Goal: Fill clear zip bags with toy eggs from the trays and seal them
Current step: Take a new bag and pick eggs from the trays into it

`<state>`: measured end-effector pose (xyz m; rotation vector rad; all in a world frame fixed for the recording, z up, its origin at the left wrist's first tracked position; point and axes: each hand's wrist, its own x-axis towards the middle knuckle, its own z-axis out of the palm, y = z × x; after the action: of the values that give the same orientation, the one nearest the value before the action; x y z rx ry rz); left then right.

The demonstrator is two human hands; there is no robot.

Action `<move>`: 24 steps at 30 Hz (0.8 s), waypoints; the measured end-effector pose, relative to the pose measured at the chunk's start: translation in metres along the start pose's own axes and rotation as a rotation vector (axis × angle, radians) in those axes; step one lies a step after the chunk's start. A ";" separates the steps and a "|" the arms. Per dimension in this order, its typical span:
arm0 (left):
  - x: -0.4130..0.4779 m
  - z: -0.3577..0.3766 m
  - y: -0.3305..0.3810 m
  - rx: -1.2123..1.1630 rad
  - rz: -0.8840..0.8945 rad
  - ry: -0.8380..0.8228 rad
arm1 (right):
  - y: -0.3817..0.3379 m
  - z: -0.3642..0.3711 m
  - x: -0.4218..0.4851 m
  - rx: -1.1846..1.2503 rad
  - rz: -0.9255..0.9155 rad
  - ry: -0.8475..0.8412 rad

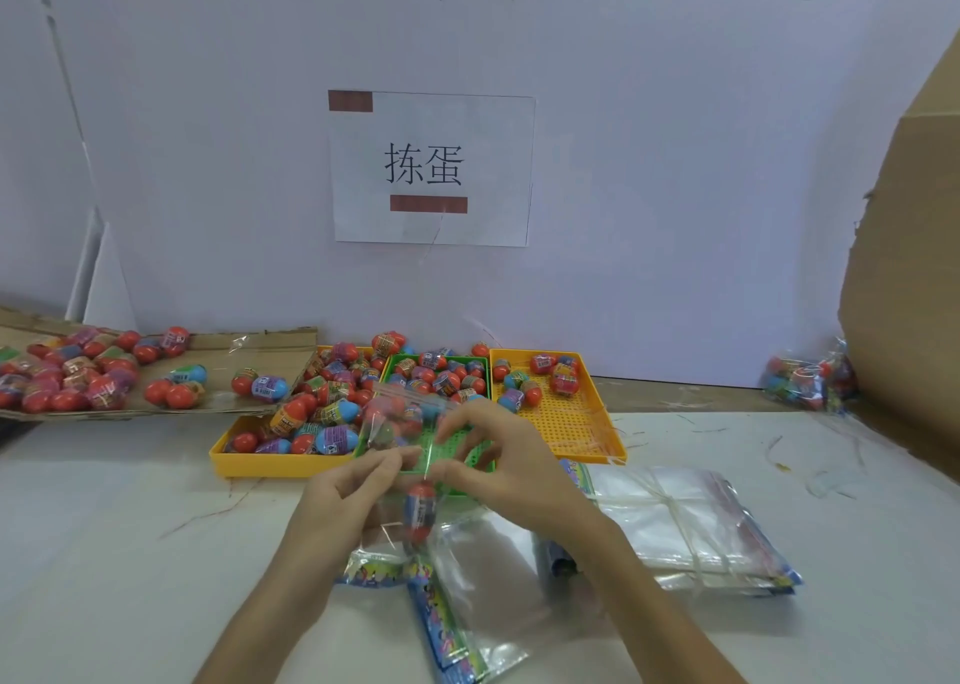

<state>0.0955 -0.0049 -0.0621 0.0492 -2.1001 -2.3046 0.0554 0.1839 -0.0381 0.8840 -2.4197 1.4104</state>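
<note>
A clear zip bag (400, 423) is held up over the green tray (457, 454). My left hand (345, 496) pinches the bag's left side and my right hand (498, 454) pinches its right side near the top. One red and blue toy egg (420, 512) hangs inside the bag between my wrists. Many more toy eggs fill the left yellow tray (260, 462) and the back of the green tray. A few eggs lie in the right yellow tray (576, 423).
A cardboard sheet (208, 366) at the left carries loose eggs. Empty bags (467, 579) lie under my arms, and a tied stack of bags (691, 522) sits to the right. A filled bag (805, 376) rests beside a big cardboard box (909, 267).
</note>
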 end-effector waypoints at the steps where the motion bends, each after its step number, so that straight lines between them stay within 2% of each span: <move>1: 0.000 -0.001 0.000 -0.015 0.000 0.038 | 0.000 -0.001 0.001 0.027 0.016 0.053; 5: 0.002 -0.007 -0.001 -0.075 0.019 0.209 | 0.005 -0.003 0.004 0.013 0.088 0.209; 10: 0.005 -0.010 -0.002 -0.094 0.055 0.306 | 0.007 0.007 0.000 -0.100 0.013 0.106; 14: 0.002 -0.006 -0.002 -0.047 0.051 0.183 | -0.003 0.019 -0.001 -0.129 -0.198 0.145; 19: 0.000 0.001 -0.004 0.080 0.073 0.055 | -0.008 0.021 -0.002 -0.104 -0.268 0.236; 24: 0.000 -0.001 -0.005 0.077 0.098 0.053 | -0.004 0.018 -0.002 -0.148 -0.219 0.084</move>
<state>0.0952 -0.0054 -0.0669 0.0074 -2.1151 -2.1437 0.0615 0.1682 -0.0460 0.9962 -2.2526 1.1515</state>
